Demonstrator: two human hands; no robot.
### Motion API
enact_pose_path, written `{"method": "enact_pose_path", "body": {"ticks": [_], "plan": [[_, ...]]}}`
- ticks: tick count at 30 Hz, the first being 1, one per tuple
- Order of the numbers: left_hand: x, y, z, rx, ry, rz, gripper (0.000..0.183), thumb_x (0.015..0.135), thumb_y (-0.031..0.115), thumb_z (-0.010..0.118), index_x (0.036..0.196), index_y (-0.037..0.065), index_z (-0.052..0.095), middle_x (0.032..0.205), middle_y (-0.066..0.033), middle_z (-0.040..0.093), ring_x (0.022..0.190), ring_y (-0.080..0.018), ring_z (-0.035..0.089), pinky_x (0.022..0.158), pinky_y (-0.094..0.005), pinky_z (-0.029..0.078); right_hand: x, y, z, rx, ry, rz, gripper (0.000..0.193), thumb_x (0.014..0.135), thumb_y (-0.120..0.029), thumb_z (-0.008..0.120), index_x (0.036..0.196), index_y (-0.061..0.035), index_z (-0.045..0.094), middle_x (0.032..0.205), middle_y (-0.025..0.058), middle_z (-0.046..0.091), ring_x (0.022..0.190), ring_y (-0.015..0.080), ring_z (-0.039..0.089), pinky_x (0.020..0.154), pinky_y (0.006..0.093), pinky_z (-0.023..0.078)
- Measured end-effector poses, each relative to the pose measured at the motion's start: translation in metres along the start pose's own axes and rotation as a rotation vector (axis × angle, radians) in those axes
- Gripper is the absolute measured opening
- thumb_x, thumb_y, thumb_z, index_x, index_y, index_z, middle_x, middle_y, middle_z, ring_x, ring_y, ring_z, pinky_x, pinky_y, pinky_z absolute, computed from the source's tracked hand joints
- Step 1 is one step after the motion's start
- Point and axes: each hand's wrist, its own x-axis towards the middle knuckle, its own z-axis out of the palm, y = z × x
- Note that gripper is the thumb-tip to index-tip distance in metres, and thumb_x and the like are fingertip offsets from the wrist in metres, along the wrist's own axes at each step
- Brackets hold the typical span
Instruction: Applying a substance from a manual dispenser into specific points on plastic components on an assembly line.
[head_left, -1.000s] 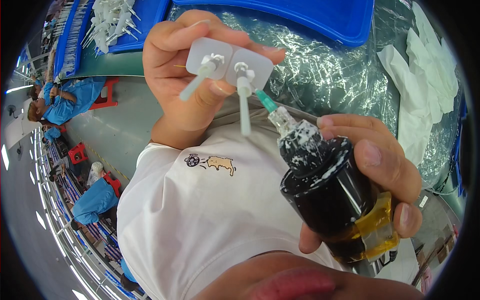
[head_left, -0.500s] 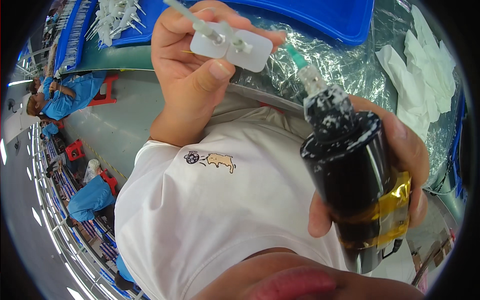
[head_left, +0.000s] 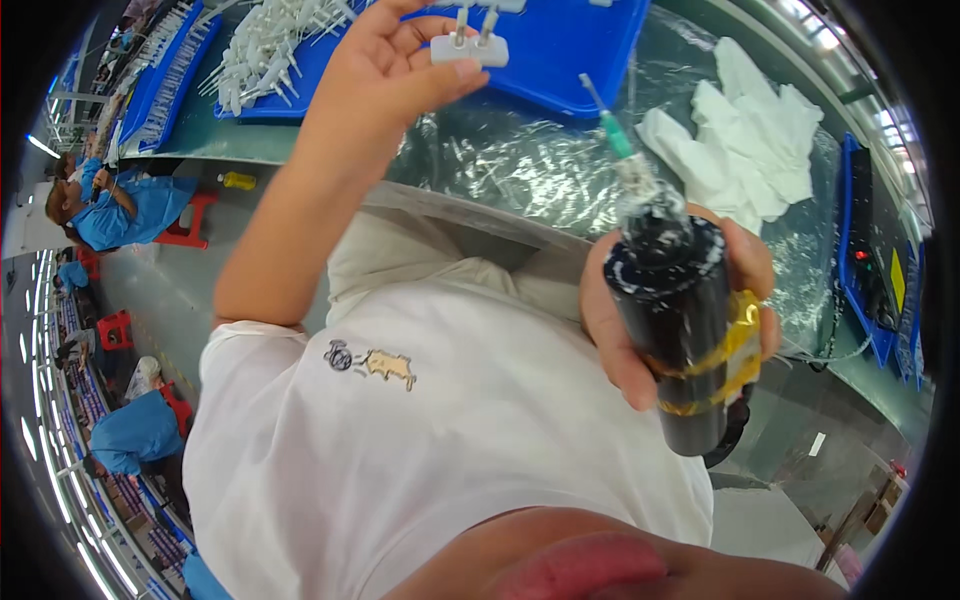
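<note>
My left hand (head_left: 412, 75) reaches out over the front of a blue tray (head_left: 560, 75). Its thumb and fingers pinch a small white plastic piece (head_left: 449, 52), from which two short metal-looking stems stand up. My right hand (head_left: 748, 262) is wrapped around a black cylindrical dispensing tool (head_left: 665, 300) bound with yellow tape (head_left: 740, 350). White residue coats the tool's upper end. A green-based needle tip (head_left: 616, 135) points up and away from me, apart from the white piece.
Many white stemmed parts (head_left: 268, 55) lie heaped at the tray's left. Crumpled white cloth or paper (head_left: 745, 140) rests on the plastic-covered table (head_left: 500, 170). Blue bins (head_left: 862, 260) stand at the right edge. A person in blue (head_left: 125, 215) sits far left near a red stool (head_left: 200, 220).
My left hand has moved away from the needle tip, forward over the blue tray, still pinching the white piece. The black tool has come slightly nearer my body and its needle shows clearly.
</note>
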Motion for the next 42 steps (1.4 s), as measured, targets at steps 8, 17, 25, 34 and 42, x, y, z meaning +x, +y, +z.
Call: {"method": "enact_pose_path", "body": {"ticks": [8, 17, 25, 34, 42], "plan": [[0.089, -0.038, 0.004, 0.267, -0.232, -0.028, 0.038, 0.078, 0.001, 0.064, 0.114, 0.001, 0.053, 0.102, -0.0090, 0.061, 0.092, -0.0162, 0.060, 0.077, -0.0280, 0.049, -0.009, 0.042, 0.027, 0.049, 0.438, -0.253, 0.073, 0.075, -0.024, 0.073, 0.126, -0.0048, 0.024, 0.114, 0.0342, 0.044, 0.095, 0.0359, 0.059, 0.083, 0.0314, 0.049], [0.089, -0.039, -0.008, 1.126, -0.311, 0.176, 0.049, 0.071, 0.013, 0.073, 0.117, 0.013, 0.057, 0.089, -0.0026, 0.057, 0.073, -0.0129, 0.051, 0.071, -0.0250, 0.045, -0.011, 0.048, 0.031, 0.091, 0.485, -0.328, 0.074, 0.075, -0.024, 0.073, 0.126, -0.0049, 0.023, 0.116, 0.0341, 0.043, 0.096, 0.0357, 0.059, 0.084, 0.0310, 0.049], [0.091, 0.020, 0.027, 1.404, -0.385, 0.175, 0.020, 0.075, 0.014, 0.067, 0.092, 0.005, 0.064, 0.079, -0.0129, 0.064, 0.072, -0.0219, 0.062, 0.064, -0.0336, 0.048, -0.011, 0.048, 0.029, 0.096, 0.473, -0.336, 0.075, 0.075, -0.024, 0.073, 0.126, -0.0051, 0.022, 0.117, 0.0340, 0.043, 0.097, 0.0356, 0.059, 0.085, 0.0307, 0.049], [0.151, 0.010, 0.029, 1.630, -0.266, 0.400, 0.019, 0.069, 0.022, 0.063, 0.070, 0.004, 0.068, 0.070, -0.0176, 0.063, 0.068, -0.0329, 0.062, 0.063, -0.0414, 0.049, -0.010, 0.047, 0.031, 0.104, 0.461, -0.358, 0.075, 0.075, -0.025, 0.073, 0.126, -0.0053, 0.021, 0.118, 0.0338, 0.042, 0.098, 0.0354, 0.059, 0.087, 0.0303, 0.048], [0.156, 0.011, 0.028, 1.775, -0.134, 0.356, 0.019, 0.066, 0.023, 0.060, 0.069, 0.006, 0.068, 0.070, -0.0181, 0.063, 0.069, -0.0337, 0.063, 0.065, -0.0424, 0.050, -0.010, 0.046, 0.030, 0.115, 0.439, -0.366, 0.076, 0.075, -0.025, 0.073, 0.126, -0.0054, 0.020, 0.119, 0.0337, 0.042, 0.098, 0.0353, 0.059, 0.088, 0.0299, 0.048]]}}
